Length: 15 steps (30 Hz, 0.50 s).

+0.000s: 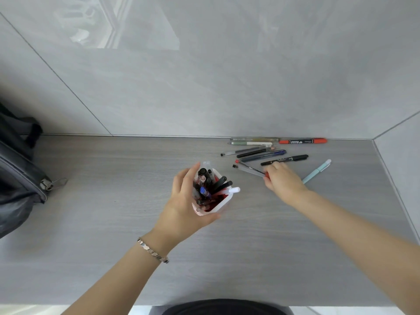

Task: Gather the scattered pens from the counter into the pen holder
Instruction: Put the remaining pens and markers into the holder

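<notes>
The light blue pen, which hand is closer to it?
Right. The right hand is just left of the light blue pen, not touching it. The left hand is further left, holding the holder.

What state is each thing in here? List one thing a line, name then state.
Holder: upright, partly filled, gripped by the left hand.
Right hand: closed on clear pens.
Black marker: lying loose.
Blue pen: lying loose.
Red marker: against the wall.
Bag: zipped.
</notes>
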Each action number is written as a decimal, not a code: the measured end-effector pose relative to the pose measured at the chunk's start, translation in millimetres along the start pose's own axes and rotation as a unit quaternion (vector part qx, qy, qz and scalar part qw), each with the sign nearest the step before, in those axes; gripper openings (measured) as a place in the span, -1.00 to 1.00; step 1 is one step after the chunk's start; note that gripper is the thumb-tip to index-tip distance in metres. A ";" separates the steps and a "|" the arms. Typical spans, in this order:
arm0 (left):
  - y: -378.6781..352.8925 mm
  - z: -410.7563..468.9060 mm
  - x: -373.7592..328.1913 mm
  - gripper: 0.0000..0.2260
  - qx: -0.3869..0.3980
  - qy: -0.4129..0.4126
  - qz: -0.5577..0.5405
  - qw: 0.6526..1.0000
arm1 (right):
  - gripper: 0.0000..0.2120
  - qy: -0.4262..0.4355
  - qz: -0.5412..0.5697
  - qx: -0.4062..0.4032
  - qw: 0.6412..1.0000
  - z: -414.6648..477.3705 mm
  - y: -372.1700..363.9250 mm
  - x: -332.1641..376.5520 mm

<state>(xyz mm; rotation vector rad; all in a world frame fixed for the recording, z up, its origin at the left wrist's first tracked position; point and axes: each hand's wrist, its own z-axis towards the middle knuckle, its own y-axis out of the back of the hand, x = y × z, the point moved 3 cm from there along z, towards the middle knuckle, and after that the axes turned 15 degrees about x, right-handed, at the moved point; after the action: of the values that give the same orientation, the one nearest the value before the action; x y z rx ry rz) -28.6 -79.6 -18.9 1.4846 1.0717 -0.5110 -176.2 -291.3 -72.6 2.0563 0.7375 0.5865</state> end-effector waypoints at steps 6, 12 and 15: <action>-4.0 -5.8 15.6 -0.03 0.003 0.034 -0.075 0.997 | -0.95 0.068 0.208 -0.004 0.976 -85.5 38.5 15.2; -6.4 -4.7 17.2 -0.07 -0.002 0.040 -0.087 0.995 | -0.75 0.123 0.129 0.098 0.979 -148.8 83.6 61.0; -6.8 -4.1 19.0 -0.06 0.003 0.046 -0.105 0.993 | -0.65 0.091 0.067 0.118 0.987 -131.0 77.0 87.5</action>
<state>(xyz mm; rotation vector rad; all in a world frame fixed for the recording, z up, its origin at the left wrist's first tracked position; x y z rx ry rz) -26.2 -70.1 -37.0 1.4191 1.3075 -0.5973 -175.0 -193.4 72.9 2.3057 0.8103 0.8058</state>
